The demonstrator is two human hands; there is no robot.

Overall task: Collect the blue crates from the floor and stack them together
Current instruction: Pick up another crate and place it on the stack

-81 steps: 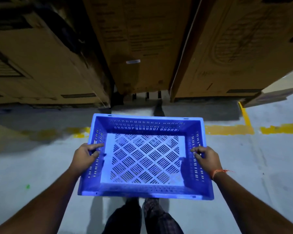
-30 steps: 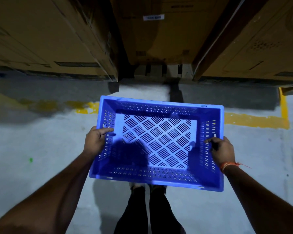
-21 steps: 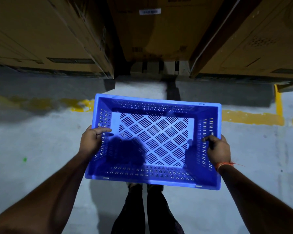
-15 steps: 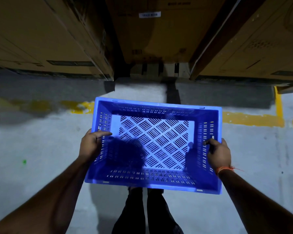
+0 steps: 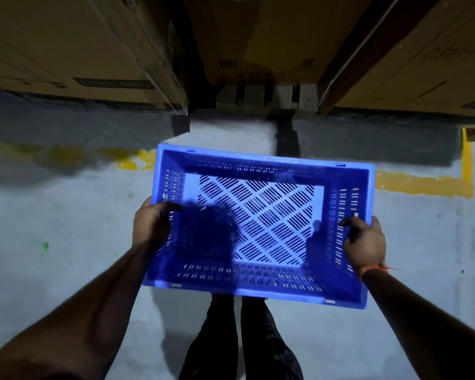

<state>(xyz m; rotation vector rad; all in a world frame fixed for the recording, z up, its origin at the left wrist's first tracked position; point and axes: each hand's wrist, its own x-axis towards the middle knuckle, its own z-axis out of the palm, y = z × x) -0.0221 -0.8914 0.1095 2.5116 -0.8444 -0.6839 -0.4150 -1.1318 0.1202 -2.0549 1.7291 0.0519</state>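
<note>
The left hand (image 5: 152, 227) grips the left wall of the blue crate (image 5: 258, 287), and the right hand (image 5: 365, 244) grips its right wall. The empty crate sits mid-frame, carried above the grey floor (image 5: 66, 215); cardboard boxes (image 5: 258, 37) fill the upper frame.

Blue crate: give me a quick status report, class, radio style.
Left hand and right hand gripping the crate by its short sides. Crate empty, carried above the floor. Cardboard boxes ahead.

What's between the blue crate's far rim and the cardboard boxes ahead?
In the head view, only bare grey concrete floor with a worn yellow painted line separates the blue slotted plastic crate from the tall brown cardboard boxes.
</note>
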